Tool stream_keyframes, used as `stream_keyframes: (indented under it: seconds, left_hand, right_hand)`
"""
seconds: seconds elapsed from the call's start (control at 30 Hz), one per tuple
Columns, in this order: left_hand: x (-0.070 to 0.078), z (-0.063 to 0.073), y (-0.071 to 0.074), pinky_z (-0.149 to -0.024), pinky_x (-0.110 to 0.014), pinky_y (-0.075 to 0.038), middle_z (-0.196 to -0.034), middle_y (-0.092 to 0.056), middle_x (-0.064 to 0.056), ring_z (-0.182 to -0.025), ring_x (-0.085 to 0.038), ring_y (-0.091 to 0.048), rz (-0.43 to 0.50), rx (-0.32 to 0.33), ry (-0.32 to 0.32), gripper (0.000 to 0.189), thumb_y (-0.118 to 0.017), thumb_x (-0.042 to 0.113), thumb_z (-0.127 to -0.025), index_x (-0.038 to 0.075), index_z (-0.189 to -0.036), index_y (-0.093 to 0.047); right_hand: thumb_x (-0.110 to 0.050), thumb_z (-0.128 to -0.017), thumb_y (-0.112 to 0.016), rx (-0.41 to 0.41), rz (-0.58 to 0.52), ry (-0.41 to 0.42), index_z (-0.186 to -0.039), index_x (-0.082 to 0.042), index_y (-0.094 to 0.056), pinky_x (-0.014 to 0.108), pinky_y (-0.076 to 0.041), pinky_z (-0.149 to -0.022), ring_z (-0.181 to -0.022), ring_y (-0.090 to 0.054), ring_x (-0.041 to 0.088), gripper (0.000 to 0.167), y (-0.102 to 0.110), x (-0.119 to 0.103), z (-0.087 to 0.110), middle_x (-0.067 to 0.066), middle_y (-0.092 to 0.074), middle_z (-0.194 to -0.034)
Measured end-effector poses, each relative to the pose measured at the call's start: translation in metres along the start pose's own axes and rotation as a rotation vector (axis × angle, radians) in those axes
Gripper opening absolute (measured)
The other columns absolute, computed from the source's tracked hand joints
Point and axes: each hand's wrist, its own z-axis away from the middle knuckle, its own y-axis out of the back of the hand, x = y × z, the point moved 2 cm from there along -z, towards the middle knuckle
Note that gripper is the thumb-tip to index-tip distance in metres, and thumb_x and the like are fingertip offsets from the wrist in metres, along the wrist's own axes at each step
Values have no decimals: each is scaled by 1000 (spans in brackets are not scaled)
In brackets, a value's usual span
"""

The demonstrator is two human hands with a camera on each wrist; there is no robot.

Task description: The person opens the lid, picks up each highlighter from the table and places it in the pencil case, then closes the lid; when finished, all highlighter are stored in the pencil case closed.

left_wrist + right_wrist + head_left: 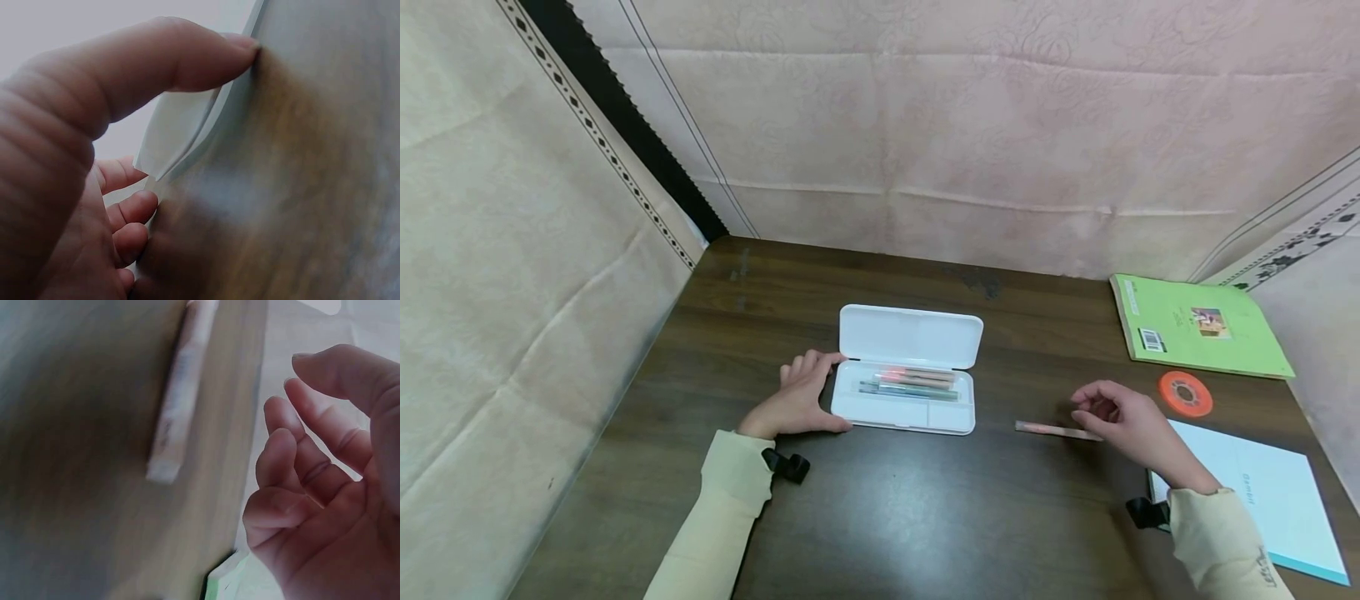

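A white pencil case (891,412) lies with its lid folded back on the table, several pens (917,383) in its tray. My left hand (801,400) grips its left end, thumb at the front edge and index finger near the hinge. In the left wrist view, the thumb (181,56) presses on the case's edge (187,134). A slim pinkish pen (1047,429) rests on the table to the right of the case. Over its right end hovers my right hand (1120,421), fingers loosely bent. The right wrist view shows this pen (181,394) apart from the fingers.
Beyond my right hand lies an orange round disc (1185,394) with a hole. A green book (1206,325) is at the table's back right. Partly under my right forearm is a light blue notebook (1262,492). Pale cloth (970,142) hangs behind the table.
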Motion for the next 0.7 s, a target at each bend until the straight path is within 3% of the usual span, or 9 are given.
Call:
stream_keyframes:
  seconds: [0.4,0.7]
  left_hand:
    - [-1,1,0,-85,-42,-20,-121,-44,-10,-106,-25,-35,-3,2,2,99,-86,47,-66,14,-145,-37]
    - [-2,0,-1,-85,-42,-20,-123,-44,-10,-106,-25,-34,-1,0,-5,99,-86,48,-66,15,-145,-37]
  right_hand:
    - [-9,-84,-73,-79,83,3,-98,-14,-68,23,-41,-55,-65,-45,5,15,-11,14,9,-1,-59,-85]
    - [-6,-84,-74,-83,105,27,-92,-15,-67,23,-39,-56,-66,-44,4,14,-15,15,10,-3,-56,-83]
